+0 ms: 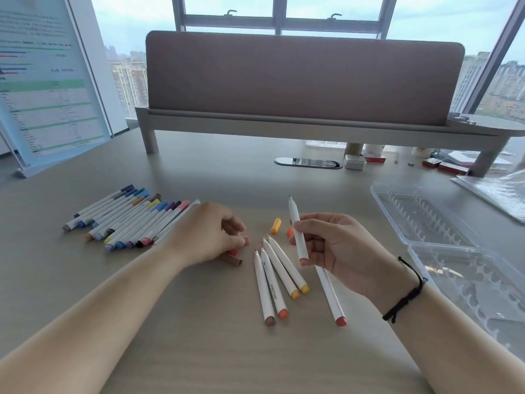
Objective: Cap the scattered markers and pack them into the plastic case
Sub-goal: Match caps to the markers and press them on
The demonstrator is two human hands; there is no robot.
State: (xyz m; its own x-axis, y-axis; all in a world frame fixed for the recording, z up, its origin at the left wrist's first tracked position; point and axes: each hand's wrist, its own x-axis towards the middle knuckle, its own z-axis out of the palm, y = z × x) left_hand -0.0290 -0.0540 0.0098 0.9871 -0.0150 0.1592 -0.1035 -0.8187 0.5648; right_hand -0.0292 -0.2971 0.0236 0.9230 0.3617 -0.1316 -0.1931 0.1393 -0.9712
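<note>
We see the right hand (338, 251) pinching an uncapped white marker (298, 231) between curled fingers (305, 226), its long axis near upright, tip pointing away from us. The left hand (204, 234) curls its fingers over loose caps (235, 253) on the tabletop (199, 322). The open plastic case (426, 220) lies to the right.

right hand (338, 248) gripping uncapped marker (298, 231), left hand (204, 234) touching caps (237, 250)

the word "marker" runs along the white barrel of one uncapped marker (273, 291) on the desk.
</note>
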